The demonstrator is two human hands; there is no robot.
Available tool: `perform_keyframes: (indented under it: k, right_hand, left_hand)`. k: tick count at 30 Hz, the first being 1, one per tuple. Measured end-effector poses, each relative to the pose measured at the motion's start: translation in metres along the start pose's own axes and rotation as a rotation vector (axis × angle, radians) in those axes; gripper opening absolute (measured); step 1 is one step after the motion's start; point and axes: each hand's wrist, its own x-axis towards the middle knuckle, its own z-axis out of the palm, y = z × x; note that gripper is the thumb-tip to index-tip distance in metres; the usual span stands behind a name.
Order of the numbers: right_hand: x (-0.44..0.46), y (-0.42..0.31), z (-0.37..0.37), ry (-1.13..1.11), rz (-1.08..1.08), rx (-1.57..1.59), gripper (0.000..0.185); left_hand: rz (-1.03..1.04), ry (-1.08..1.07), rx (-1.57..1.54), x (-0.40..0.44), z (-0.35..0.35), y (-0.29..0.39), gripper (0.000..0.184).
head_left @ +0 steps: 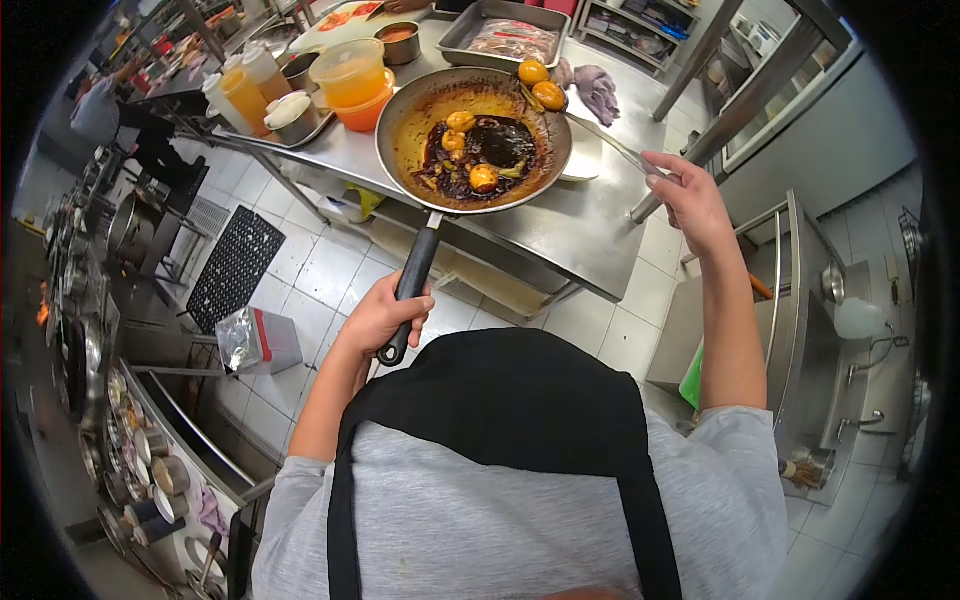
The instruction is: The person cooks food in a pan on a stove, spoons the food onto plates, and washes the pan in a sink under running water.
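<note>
My left hand is wrapped round the black handle of a frying pan, which it holds tilted over the steel table. Dark sauce pools in the pan, with a few glossy golden round pieces and some green bits lying in it. In my right hand, the fingers pinch the end of a long metal spoon. Its far end is at the pan's right rim, where two more golden round pieces show; whether both rest on the spoon I cannot tell. A white plate is partly hidden behind the pan.
On the steel table stand a clear tub of orange liquid, squeeze bottles, a metal tray with packaged food, and a grey cloth. Table posts rise at right. Another person's hand shows at the far edge.
</note>
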Motion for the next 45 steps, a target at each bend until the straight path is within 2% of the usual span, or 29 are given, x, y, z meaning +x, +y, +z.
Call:
perform_keyframes:
  k: [5, 11, 12, 15, 18, 21, 24, 27, 28, 32, 35, 36, 39, 45]
  right_hand:
    - [0.024, 0.035, -0.025, 0.080, 0.035, -0.083, 0.037]
    - [0.073, 0.134, -0.033, 0.136, -0.006, -0.304, 0.037]
    - [0.068, 0.129, -0.030, 0.156, -0.014, -0.488, 0.037]
    - [0.061, 0.125, -0.021, 0.192, -0.054, -0.782, 0.036]
    - [0.059, 0.111, -0.016, 0.218, -0.090, -0.989, 0.037]
    - [0.057, 0.097, -0.025, 0.247, -0.132, -1.069, 0.037]
    - [0.050, 0.071, -0.036, 0.296, -0.034, -0.916, 0.035]
    - [0.057, 0.096, -0.059, 0.287, -0.261, -0.457, 0.035]
    - [0.045, 0.073, -0.054, 0.200, -0.086, -0.289, 0.035]
    - [0.020, 0.047, -0.025, 0.055, -0.079, -0.260, 0.034]
    - [0.011, 0.037, 0.006, 0.114, -0.254, -0.591, 0.035]
    - [0.006, 0.021, 0.016, 0.088, -0.148, -0.714, 0.035]
    - [0.007, 0.032, 0.033, 0.107, -0.247, -0.797, 0.034]
    - [0.008, 0.047, 0.038, -0.048, -0.134, -0.473, 0.034]
  left_hand:
    - [-0.048, 0.064, 0.028, 0.000, 0.012, 0.006, 0.019]
    - [-0.079, 0.118, 0.028, 0.008, 0.024, 0.011, 0.019]
    - [-0.079, 0.122, 0.023, 0.008, 0.024, 0.011, 0.019]
    - [-0.086, 0.136, 0.018, 0.010, 0.027, 0.010, 0.019]
    - [-0.107, 0.165, 0.017, 0.009, 0.031, 0.011, 0.019]
    - [-0.113, 0.175, 0.019, 0.009, 0.033, 0.014, 0.019]
    - [-0.118, 0.182, 0.025, 0.005, 0.033, 0.016, 0.019]
    - [-0.092, 0.154, 0.045, 0.004, 0.030, 0.014, 0.019]
    - [-0.092, 0.150, 0.042, 0.003, 0.029, 0.014, 0.020]
    - [-0.077, 0.110, 0.036, -0.001, 0.027, 0.015, 0.021]
    - [-0.066, 0.085, 0.039, -0.003, 0.021, 0.014, 0.020]
    - [-0.067, 0.082, 0.045, -0.004, 0.020, 0.015, 0.020]
    - [-0.067, 0.058, 0.067, -0.004, 0.015, 0.018, 0.020]
    - [-0.079, 0.006, 0.083, 0.001, 0.007, 0.016, 0.019]
